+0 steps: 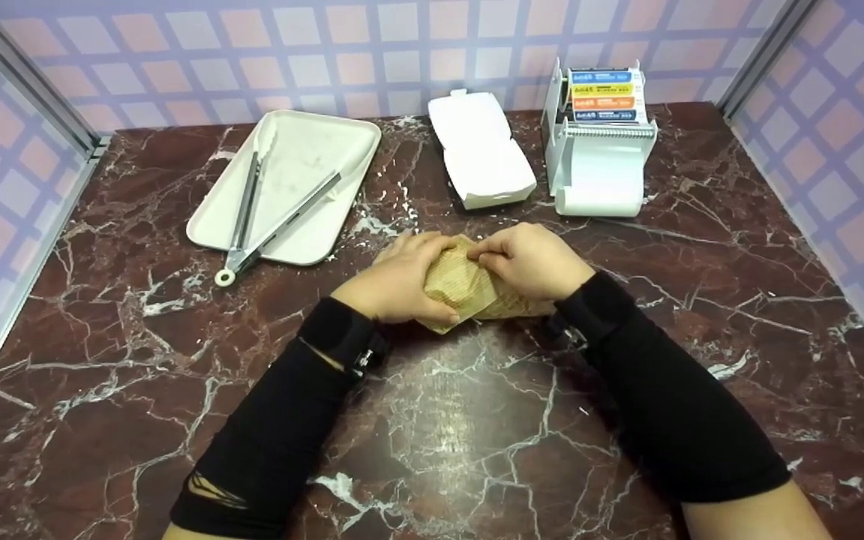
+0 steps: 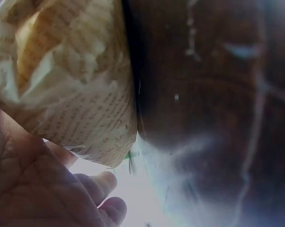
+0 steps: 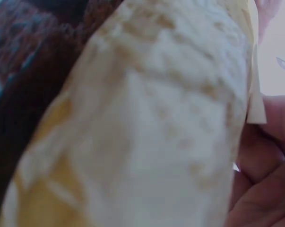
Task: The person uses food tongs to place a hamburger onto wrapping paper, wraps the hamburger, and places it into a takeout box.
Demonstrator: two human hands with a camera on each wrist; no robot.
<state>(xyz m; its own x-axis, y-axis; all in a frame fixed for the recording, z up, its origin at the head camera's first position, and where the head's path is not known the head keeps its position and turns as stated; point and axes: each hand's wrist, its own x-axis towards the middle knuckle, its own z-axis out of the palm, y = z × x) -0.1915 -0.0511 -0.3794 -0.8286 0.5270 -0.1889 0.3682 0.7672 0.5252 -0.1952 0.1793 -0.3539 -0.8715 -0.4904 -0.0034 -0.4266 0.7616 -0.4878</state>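
A packet [image 1: 462,283] wrapped in yellowish, printed paper lies on the table in front of the person. My left hand [image 1: 396,279] holds it from its left side, thumb near the front corner and fingers over the back. On the upper right, my right hand [image 1: 535,259] pinches the paper with thumb and index finger. Rows of printed letters show on the crinkled wrapper [image 2: 95,109] in the left wrist view. In the right wrist view a loose flap [image 3: 256,106] of paper sticks out beside the fingers. What is inside the wrapping is hidden.
Tongs [image 1: 293,217] lie across a cream tray [image 1: 304,251] at the back left. Behind the hands stands a white paper box [image 1: 484,154], lid opened back. A dispenser with a white roll [image 1: 601,199] and coloured label boxes [image 1: 603,90] is at the back right. Small white crumbs [image 1: 404,202] dot the marbled table.
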